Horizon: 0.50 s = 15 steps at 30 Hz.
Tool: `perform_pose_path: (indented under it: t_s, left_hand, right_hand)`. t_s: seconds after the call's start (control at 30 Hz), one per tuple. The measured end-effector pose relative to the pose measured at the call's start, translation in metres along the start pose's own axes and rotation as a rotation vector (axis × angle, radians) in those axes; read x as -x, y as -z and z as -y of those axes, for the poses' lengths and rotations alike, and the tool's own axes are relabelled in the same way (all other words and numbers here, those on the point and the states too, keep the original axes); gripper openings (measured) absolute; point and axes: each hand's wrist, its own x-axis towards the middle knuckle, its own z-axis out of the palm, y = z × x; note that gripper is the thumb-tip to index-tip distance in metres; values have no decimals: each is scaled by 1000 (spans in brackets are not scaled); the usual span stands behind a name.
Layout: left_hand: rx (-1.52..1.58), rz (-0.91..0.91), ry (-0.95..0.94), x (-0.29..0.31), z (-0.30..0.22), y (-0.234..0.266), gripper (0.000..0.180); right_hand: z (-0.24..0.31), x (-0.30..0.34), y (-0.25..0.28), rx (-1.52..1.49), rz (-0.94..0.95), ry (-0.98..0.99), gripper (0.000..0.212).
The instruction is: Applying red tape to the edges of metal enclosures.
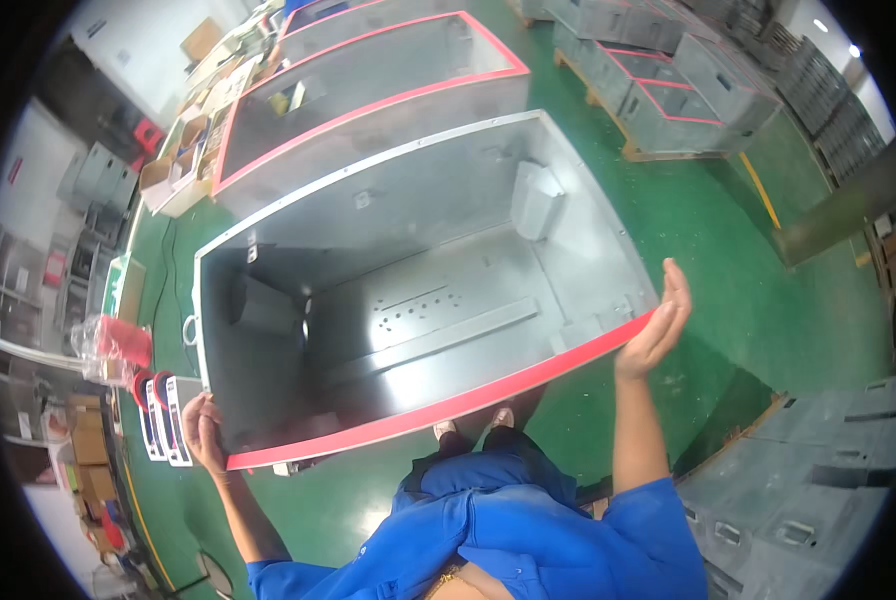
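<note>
A large open grey metal box (438,315) stands right in front of me, its inside facing up. Red tape (448,410) runs along its near rim from corner to corner; the other rims show bare metal. At the near left corner my left hand (206,432) has its fingers bent and closed against the box edge. My right hand (658,325) is at the near right corner, palm against the side and fingers stretched out past the edge. Inside the box are angled brackets (538,200), a long flat rail and several small holes.
Another metal box with a red-taped rim (368,95) stands just beyond. Cartons of parts (173,180) line the left. Red tape rolls (153,390) sit on white stands at left. Grey cabinets (668,90) are on pallets at far right; more grey metal panels (808,490) lie near right.
</note>
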Motion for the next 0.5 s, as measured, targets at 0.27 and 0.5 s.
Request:
perform_pose_path:
  t_s: [0.27,0.5]
  left_hand:
    - [-113,-6,-76,36,-47,-92,25]
    - [-44,711,-576,-46,-23,-54,63]
  right_hand:
    - [-55,-62,-10,258,-2,-103,28]
    - [61,44,-33,471,121,167,30]
